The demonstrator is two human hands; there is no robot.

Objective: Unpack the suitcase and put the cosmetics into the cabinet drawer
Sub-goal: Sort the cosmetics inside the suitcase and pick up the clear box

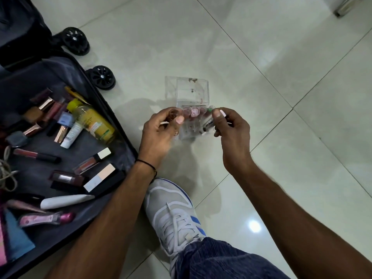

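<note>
Our left hand [161, 129] curls round the left side of a clear acrylic case [191, 93], thumb pressed on its front. Our right hand [231, 129] pinches the right end; we judge this two-sided grip keeps the small lip pots inside from spilling while the lid stands open. We cannot tell whether the case touches the tiled floor [261, 77]. Beside it the open suitcase [40, 77] holds a yellow bottle [92, 119], lipsticks and tubes. No cabinet drawer shows, so most of the task seems ahead.
</note>
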